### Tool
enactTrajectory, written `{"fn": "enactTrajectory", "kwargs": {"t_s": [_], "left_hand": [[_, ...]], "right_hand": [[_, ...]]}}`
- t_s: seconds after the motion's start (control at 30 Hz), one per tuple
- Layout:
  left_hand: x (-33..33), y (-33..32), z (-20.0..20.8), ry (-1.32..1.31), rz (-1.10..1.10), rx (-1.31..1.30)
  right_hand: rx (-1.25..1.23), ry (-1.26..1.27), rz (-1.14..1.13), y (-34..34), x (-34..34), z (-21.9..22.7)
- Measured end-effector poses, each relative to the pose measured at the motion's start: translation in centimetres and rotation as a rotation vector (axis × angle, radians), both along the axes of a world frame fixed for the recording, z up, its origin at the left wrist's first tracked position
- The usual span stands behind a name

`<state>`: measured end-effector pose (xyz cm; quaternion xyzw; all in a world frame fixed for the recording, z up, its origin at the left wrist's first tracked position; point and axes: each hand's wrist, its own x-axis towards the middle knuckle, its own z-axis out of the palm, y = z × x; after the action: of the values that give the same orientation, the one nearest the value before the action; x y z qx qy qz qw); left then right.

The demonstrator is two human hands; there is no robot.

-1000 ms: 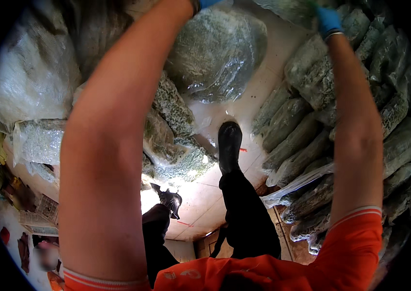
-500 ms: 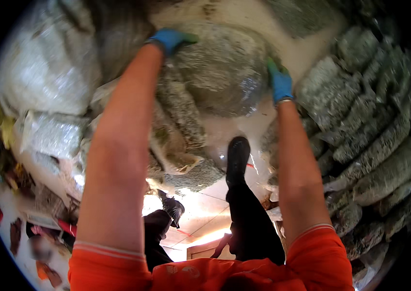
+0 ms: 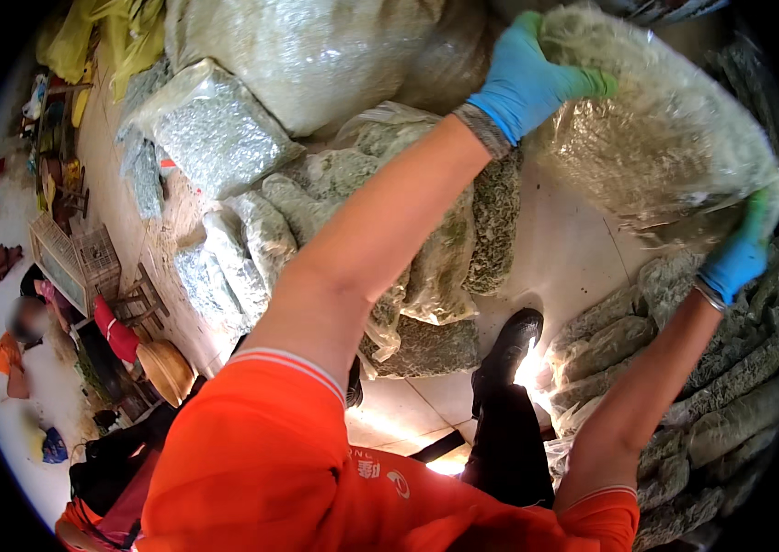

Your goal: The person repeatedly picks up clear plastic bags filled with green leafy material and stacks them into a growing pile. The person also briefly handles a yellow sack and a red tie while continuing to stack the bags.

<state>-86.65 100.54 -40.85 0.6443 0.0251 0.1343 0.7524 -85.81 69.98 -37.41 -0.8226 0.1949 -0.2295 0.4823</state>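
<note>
Both my hands wear blue gloves with green fingertips and grip a large clear plastic bag of dried, greenish-brown plant material (image 3: 652,138). The bag is tilted, at the upper right. My left hand (image 3: 541,78) holds its left edge, thumb pressed on the near face. Lower down, my right hand (image 3: 741,247) has its fingers closed on the right corner, partly hidden by the plastic. Under the bag's near right side lies a stack of similar filled bags (image 3: 721,386).
Left of my legs, more filled bags (image 3: 334,202) lie in a heap, with a square bag (image 3: 219,129) beside them. A big pale sack (image 3: 307,55) stands behind. Farther left are crates (image 3: 86,262), a stool (image 3: 143,299) and blurred people. Tiled floor (image 3: 573,221) shows between the heaps.
The bag has come off the floor ahead and swung right toward the stacked bags, tilting, still in both hands. The view has turned left, showing more of the room there.
</note>
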Motion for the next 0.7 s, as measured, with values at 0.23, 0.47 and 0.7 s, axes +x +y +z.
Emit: {"fn": "enactTrajectory", "kwargs": {"t_s": [0.23, 0.47, 0.7], "left_hand": [[-9.8, 19.7, 13.3, -0.154, 0.322, 0.214], [-17.8, 33.8, 16.9, 0.103, 0.721, 0.837], [-15.8, 18.1, 7.7, 0.377, -0.099, 0.936]], "right_hand": [[-0.278, -0.467, 0.741, 16.0, -0.9, 9.5], [-0.634, -0.679, 1.386, 24.5, 0.6, 3.7], [-0.074, 1.011, 1.052, 14.7, -11.2, -11.4]]}}
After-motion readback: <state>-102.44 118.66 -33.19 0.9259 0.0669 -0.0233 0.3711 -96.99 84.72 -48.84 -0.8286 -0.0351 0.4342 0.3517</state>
